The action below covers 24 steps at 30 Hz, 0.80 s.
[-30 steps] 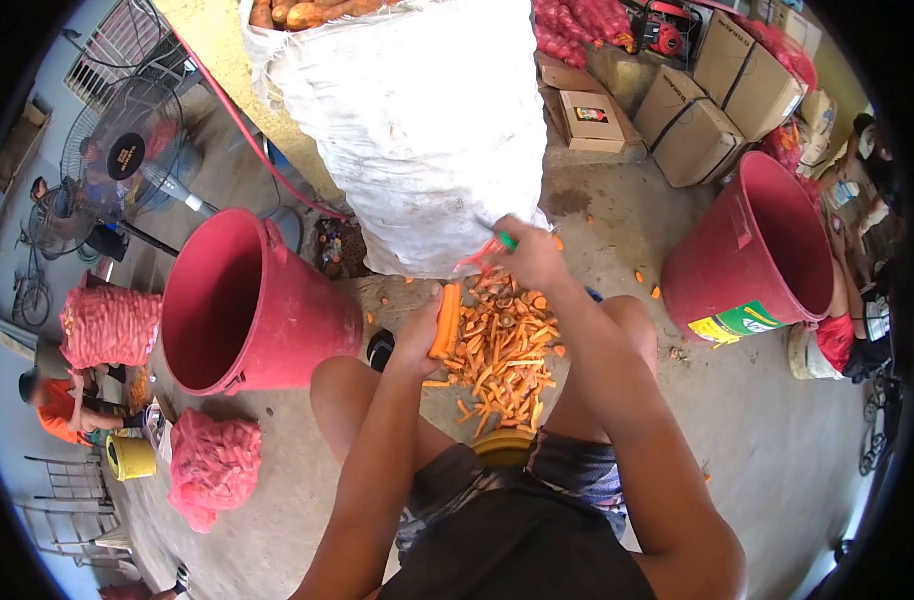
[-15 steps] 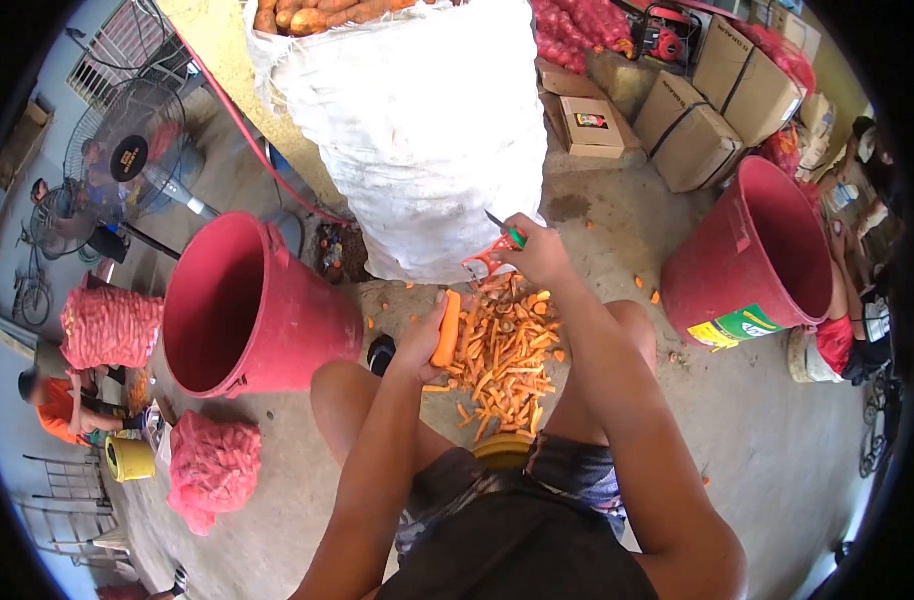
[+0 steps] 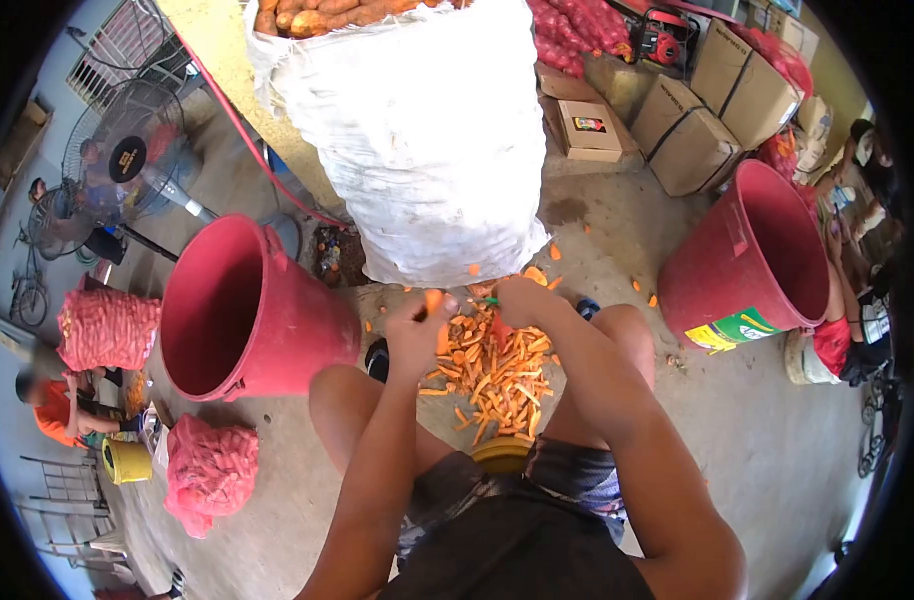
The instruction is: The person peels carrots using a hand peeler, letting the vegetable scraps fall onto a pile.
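Buckets stand on either side of the seated person. The tall red plastic bucket (image 3: 307, 320) at the left of the frame tilts its mouth toward the camera, and its visible inside is bare. The second red plastic bucket with a green-and-yellow label (image 3: 697, 290) stands at the right, with its bottom out of sight. At upper centre a big white woven sack (image 3: 427, 150) is filled to the brim with unpeeled brownish-orange carrots (image 3: 312, 18).

Just below the sack, the left hand (image 3: 415, 338) is closed around an orange carrot (image 3: 434, 300) held upright, only its top end showing. The right hand (image 3: 522, 300), just beside it, grips a green-tipped peeler (image 3: 491, 300) that is mostly hidden by the fingers. Under both hands a heap of orange carrot peelings (image 3: 497, 375) covers the concrete floor (image 3: 757, 430) between the bare knees.

Two pink mesh bags of carrots (image 3: 212, 470) lie at the lower left, near a small yellow pail (image 3: 127, 460). Brown cardboard boxes (image 3: 697, 140) crowd the upper right. The sack nearly touches the peelings, so the hands work in a narrow gap. The floor at the lower right is bare.
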{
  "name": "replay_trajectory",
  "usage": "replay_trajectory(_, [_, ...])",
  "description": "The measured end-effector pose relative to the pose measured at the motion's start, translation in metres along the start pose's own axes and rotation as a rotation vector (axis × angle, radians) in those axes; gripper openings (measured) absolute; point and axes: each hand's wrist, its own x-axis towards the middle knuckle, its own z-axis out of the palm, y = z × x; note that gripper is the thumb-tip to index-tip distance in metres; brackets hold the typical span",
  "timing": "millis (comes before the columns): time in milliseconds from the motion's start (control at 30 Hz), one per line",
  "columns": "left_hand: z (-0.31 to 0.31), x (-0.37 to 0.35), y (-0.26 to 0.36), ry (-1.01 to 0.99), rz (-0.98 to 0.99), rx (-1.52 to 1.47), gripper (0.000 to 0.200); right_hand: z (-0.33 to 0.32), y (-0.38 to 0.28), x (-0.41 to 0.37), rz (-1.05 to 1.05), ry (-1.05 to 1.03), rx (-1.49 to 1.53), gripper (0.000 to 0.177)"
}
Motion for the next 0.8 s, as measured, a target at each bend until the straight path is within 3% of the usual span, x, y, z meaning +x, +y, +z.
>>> replay_trajectory(33, [-0.003,0.004,-0.005,0.094,-0.057,-0.162,0.019,0.004,0.000,0.003,-0.031,0.051,0.060,0.033])
replay_trajectory(67, [0.001,0.011,-0.010,0.198,-0.139,-0.509,0.011,0.009,0.000,0.005,-0.039,0.043,0.050,0.033])
replay_trajectory(100, [-0.004,0.015,-0.014,0.212,-0.141,-0.516,0.011,0.009,-0.009,0.001,-0.079,0.161,0.096,0.030])
replay_trajectory(133, [-0.013,0.019,-0.022,0.212,-0.272,-0.647,0.010,0.010,-0.016,-0.003,-0.119,0.279,0.147,0.028])
replay_trajectory(167, [-0.018,0.023,-0.029,0.207,-0.402,-0.777,0.011,0.012,-0.025,-0.008,-0.126,0.273,0.142,0.028])
replay_trajectory(200, [-0.018,0.027,-0.032,0.196,-0.410,-0.864,0.012,0.015,-0.031,-0.012,-0.187,0.365,0.164,0.028])
replay_trajectory(233, [-0.018,0.029,-0.035,0.198,-0.408,-0.864,0.012,0.017,-0.037,-0.014,-0.246,0.460,0.187,0.027])
replay_trajectory(300, [-0.013,0.032,-0.035,0.159,-0.595,-0.901,0.014,0.026,-0.045,-0.010,-0.233,0.485,0.148,0.028])
replay_trajectory(400, [-0.005,0.031,-0.030,0.178,-0.703,-0.836,0.015,0.028,-0.058,-0.014,-0.205,0.504,0.038,0.028])
replay_trajectory(567, [0.003,0.022,-0.038,0.154,-0.639,-0.756,0.015,0.032,-0.063,-0.011,-0.204,0.505,-0.059,0.028])
replay_trajectory(633, [0.003,0.020,-0.036,0.137,-0.621,-0.723,0.015,0.032,-0.055,-0.002,-0.100,0.455,-0.074,0.030])
replay_trajectory(767, [0.004,0.026,-0.044,0.222,-0.666,-0.728,0.013,0.044,-0.037,0.018,-0.086,0.431,-0.096,0.030])
replay_trajectory(800, [0.002,0.026,-0.049,0.229,-0.664,-0.767,0.013,0.049,-0.018,0.032,0.003,0.320,-0.058,0.028])
